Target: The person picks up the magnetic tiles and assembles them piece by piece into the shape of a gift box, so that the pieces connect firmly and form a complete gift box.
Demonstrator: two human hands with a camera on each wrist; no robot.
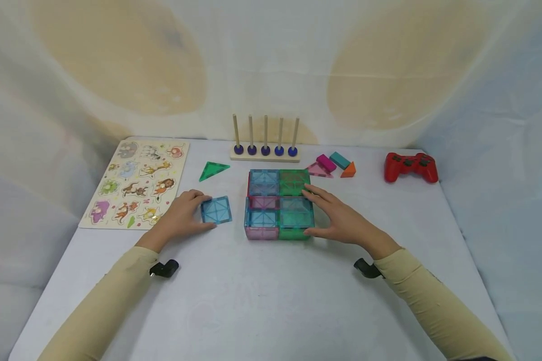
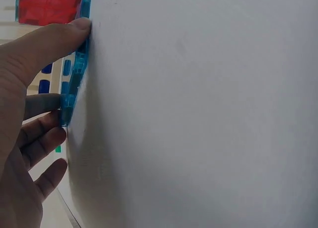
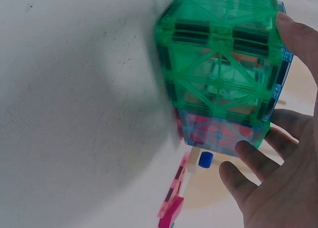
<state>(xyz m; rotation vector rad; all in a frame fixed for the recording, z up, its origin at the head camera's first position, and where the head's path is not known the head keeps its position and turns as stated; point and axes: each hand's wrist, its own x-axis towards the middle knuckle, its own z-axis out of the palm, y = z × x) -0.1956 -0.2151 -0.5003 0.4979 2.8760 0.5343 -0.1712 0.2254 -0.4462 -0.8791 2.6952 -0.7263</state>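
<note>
A blue square magnetic tile (image 1: pixel 217 209) lies flat on the white table (image 1: pixel 253 301). My left hand (image 1: pixel 198 213) pinches its left edge. In the left wrist view the thumb (image 2: pixel 64 34) and fingers (image 2: pixel 47 104) clamp the blue tile (image 2: pixel 74 81) by its edges. To its right stands a block of joined tile cubes (image 1: pixel 277 203) in blue, green and pink. My right hand (image 1: pixel 318 210) rests against its right side, fingers nearly straight. The thumb (image 3: pixel 298 34) touches the green cube (image 3: pixel 223 64), and the fingers (image 3: pixel 248 153) reach past the far end.
An animal puzzle board (image 1: pixel 135 183) lies at the left. A peg stand (image 1: pixel 265 150) with blue rings is at the back. Nearby are a green triangle tile (image 1: pixel 213 170), a pink triangle tile (image 1: pixel 318 170), several coloured blocks (image 1: pixel 340 159) and a red game controller (image 1: pixel 411 166).
</note>
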